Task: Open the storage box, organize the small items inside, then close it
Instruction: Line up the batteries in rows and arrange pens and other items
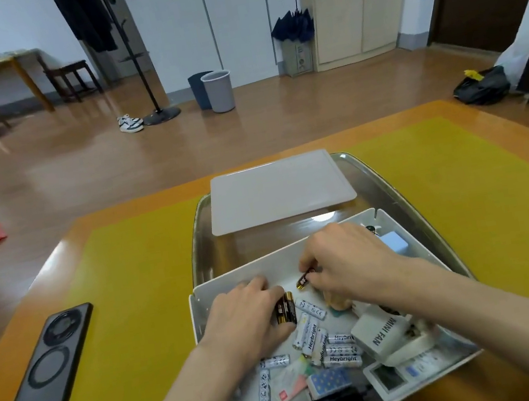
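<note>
Both hands, left (246, 310) and right (345, 260), reach forward, fingers curled.

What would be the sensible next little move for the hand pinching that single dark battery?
Probably carry the dark battery in the right hand over beside the black-and-gold batteries the left hand holds, since they look alike and the white batteries lie apart.

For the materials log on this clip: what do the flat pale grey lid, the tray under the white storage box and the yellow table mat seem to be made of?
Flat pale grey lid: likely matte plastic, no glare. Tray: looks like polished metal, mirror-like glints. Yellow table mat: dull, flat sheet, maybe rubber or vinyl; unclear.
</note>
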`<action>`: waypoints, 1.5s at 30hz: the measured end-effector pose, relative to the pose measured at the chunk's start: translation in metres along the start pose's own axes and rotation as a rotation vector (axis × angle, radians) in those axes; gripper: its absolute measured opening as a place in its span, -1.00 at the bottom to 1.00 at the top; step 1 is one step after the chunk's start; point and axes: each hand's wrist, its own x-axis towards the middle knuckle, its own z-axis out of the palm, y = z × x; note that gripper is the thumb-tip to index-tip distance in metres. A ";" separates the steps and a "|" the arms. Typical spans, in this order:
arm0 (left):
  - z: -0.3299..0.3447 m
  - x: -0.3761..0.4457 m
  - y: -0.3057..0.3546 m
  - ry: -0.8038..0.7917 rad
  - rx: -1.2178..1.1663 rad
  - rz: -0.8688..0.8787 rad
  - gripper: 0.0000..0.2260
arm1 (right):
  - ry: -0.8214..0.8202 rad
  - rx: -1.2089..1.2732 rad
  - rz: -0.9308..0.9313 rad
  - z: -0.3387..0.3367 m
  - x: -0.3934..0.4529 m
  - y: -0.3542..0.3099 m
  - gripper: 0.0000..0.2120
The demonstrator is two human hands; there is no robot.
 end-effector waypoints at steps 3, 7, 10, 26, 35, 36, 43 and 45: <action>0.000 0.002 0.003 0.008 0.018 -0.030 -0.60 | 0.034 0.002 -0.003 0.008 0.004 -0.005 -0.78; -0.002 0.001 -0.001 0.001 0.033 -0.052 -0.58 | 0.036 -0.071 -0.081 0.024 0.004 -0.014 -0.79; -0.006 -0.002 -0.007 -0.035 0.026 -0.059 -0.56 | -0.011 -0.082 -0.108 0.030 0.001 -0.017 -0.85; -0.014 -0.021 -0.029 -0.112 0.127 -0.001 -0.65 | -0.322 -0.224 -0.209 0.016 -0.001 -0.013 -0.69; -0.012 -0.018 -0.027 -0.085 0.092 -0.003 -0.64 | -0.231 -0.249 -0.159 0.034 0.003 -0.021 -0.84; -0.012 -0.019 -0.027 -0.081 0.088 -0.003 -0.61 | -0.208 -0.238 -0.151 0.036 0.003 -0.022 -0.86; -0.008 -0.017 -0.026 -0.003 0.116 -0.006 -0.69 | -0.062 -0.108 -0.115 0.042 0.010 -0.030 -0.79; -0.007 -0.017 -0.027 0.000 0.100 -0.003 -0.68 | -0.073 -0.065 -0.111 0.039 0.012 -0.033 -0.83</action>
